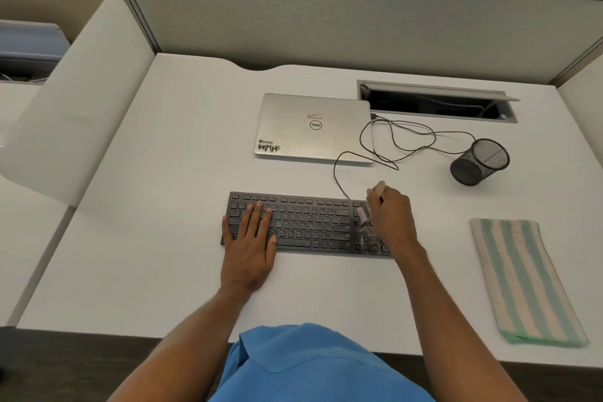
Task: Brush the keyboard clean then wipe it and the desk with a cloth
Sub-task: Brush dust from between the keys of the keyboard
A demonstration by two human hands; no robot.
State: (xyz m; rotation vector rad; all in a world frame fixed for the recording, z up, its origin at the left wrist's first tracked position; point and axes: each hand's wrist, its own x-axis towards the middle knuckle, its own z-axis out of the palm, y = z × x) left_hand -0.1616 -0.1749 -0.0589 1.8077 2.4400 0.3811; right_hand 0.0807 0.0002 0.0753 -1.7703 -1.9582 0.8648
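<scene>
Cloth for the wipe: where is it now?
Head view: the striped cloth lies flat on the desk, right of the keyboard and the right hand, nearer the front edge than the mesh cup.

Bare desk lies left of the keyboard; cable and laptop crowd behind.

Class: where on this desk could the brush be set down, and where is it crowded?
Free: desk left of keyboard and laptop; also between keyboard and striped cloth. Crowded: cable loops between laptop and mesh cup.
</scene>
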